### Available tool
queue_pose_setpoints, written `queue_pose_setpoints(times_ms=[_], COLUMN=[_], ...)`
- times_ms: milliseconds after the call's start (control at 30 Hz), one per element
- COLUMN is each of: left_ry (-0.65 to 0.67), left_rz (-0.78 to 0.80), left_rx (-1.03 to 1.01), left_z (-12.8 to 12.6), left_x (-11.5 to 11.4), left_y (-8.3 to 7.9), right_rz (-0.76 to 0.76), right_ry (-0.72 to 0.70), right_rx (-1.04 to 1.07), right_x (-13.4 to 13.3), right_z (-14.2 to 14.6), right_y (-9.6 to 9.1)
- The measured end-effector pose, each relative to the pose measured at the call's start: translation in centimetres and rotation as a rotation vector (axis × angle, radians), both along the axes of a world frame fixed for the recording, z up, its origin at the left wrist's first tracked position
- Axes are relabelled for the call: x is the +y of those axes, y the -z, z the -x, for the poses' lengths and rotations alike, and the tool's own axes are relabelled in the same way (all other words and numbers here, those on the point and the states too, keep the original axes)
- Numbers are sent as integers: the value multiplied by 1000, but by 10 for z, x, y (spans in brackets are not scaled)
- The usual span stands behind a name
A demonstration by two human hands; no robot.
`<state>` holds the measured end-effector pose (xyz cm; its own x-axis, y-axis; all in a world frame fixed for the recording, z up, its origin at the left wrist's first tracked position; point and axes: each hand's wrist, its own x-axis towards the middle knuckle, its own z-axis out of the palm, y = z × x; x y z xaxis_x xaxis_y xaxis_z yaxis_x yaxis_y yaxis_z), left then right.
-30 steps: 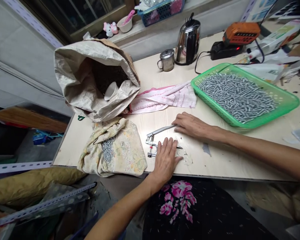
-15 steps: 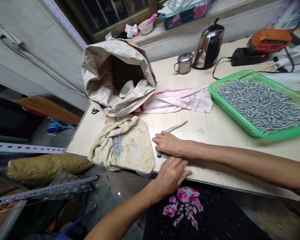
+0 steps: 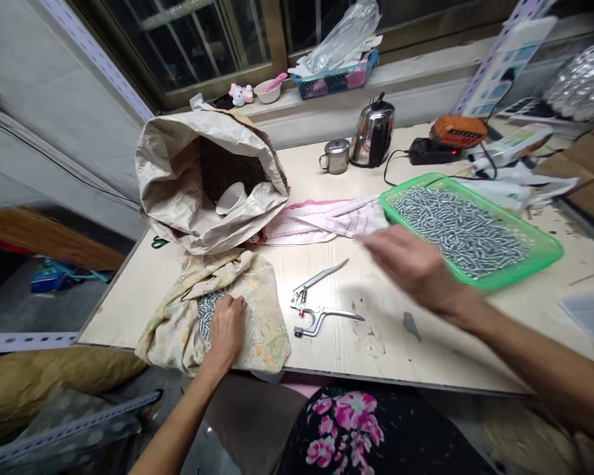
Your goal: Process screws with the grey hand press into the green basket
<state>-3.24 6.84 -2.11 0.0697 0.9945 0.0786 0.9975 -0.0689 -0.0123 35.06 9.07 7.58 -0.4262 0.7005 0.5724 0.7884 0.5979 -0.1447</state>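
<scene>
My left hand rests on the patterned cloth, fingers curled and closed at the edge of a small pile of silver metal pins. Whatever lies between those fingertips is hidden. My right hand is above the table, just left of the green plastic basket, its fingers smeared by motion. Inside that basket lies a thick layer of similar metal pins. Between my hands, snap-fastener pliers with a small red tip lie on the table, handles spread, touched by neither hand.
A large open sack holding dark contents and a white cup stands at the back left. Beside it lies a pink-white towel. Further back are a metal mug, a kettle and an orange battery on a charger.
Both hands have left the pliers, which now lie uncovered. My left hand moved left onto the pin pile; my right hand rose and moved right toward the basket. The view shifted right.
</scene>
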Motion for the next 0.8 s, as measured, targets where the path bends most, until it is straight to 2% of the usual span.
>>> queue_pose_setpoints(times_ms=[67,100,167,200,233,333,367,433,500,800], left_ry=[6,9,23,31,34,16,-2,-42,-60,-44], left_rz=[20,23,22,23,27,55,62,74,90,56], left_rx=[-39,-65,-114,-131,-139,-114,-95,-60,-55,-69], left_z=[-1,-2,-6,-10,-13,-22,-23,-22,-18,-13], left_x=[1,0,-3,-4,-5,-5,-5,-5,-6,-2], left_y=[-3,-6,-13,-16,-18,-22,-22,-22,-22,-12], right_rz=[-5,4,38,60,96,281,341,401,394,349], right_ry=[293,409,518,480,386,-28,-105,-133,-92,-98], right_rx=[-58,-69,-92,-104,-118,-161,-180,-223,-239,-170], right_x=[-4,-6,-9,-11,-14,-27,-31,-37,-40,-42], right_z=[-39,-51,-59,-53,-41,11,29,56,68,56], right_y=[-24,-30,-26,-18,-6,39,53,74,86,100])
